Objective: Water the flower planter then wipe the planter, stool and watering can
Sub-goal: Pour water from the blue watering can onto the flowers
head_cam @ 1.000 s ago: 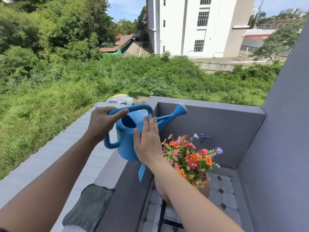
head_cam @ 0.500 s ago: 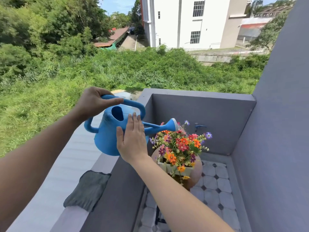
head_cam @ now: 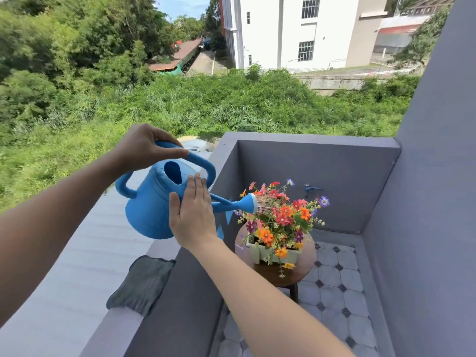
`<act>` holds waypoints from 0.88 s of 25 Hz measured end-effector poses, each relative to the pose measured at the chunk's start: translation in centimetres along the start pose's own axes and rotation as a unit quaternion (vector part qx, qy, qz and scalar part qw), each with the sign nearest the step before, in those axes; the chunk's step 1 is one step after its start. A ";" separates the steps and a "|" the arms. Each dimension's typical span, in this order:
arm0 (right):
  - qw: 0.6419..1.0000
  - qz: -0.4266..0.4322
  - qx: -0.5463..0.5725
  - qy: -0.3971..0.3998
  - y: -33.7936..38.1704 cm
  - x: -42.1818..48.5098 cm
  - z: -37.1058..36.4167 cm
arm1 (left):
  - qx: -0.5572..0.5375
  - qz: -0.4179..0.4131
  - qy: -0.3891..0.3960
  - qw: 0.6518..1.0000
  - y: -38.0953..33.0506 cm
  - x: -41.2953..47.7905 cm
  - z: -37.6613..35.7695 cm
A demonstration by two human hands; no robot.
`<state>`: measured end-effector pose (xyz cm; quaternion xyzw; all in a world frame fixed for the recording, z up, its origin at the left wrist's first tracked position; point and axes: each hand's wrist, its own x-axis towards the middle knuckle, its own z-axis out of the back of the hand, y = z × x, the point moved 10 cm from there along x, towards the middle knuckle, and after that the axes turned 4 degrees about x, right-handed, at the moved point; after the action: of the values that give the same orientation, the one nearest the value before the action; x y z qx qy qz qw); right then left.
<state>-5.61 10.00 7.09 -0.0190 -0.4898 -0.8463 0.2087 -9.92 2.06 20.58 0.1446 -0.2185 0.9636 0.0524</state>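
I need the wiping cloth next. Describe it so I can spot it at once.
Find the grey parapet on the left of the balcony, under the blue can. On its flat top, nearer the camera than the can, lies the cloth. It is the only dark grey-green, rumpled piece of fabric on that smooth pale ledge.

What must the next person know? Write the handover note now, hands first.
Left hand grips the top handle of the watering can, which is tilted spout-down. Right hand lies flat against the can's side, fingers straight.
Water sprays from the spout head onto the flowers in the white planter, which sits on the round stool.
Grey cloth lies on the ledge.
Done: nothing finished; watering is under way.
Left: finish pouring, then wipe planter, stool and can.
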 end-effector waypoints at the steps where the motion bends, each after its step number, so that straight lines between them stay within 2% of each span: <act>1: 1.000 0.002 0.001 0.002 0.2 0.0 -0.1 | 0.008 0.002 0.006 1.000 0.0 0.0 0.1; 7: 0.999 0.026 0.019 -0.002 1.4 0.0 -0.1 | 0.028 -0.003 0.039 0.999 -0.8 0.5 0.5; 14: 0.999 0.029 0.026 -0.038 1.1 0.7 2.4 | 0.049 -0.015 0.027 0.998 -2.7 1.6 0.5; 22: 0.998 0.011 0.052 -0.016 1.0 1.0 2.3 | 0.063 -0.017 0.050 0.997 -3.3 2.4 0.1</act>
<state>-6.60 11.18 9.36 -0.0267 -0.5363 -0.8167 0.2113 -11.66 5.11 22.76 0.1030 -0.1524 0.9804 0.0705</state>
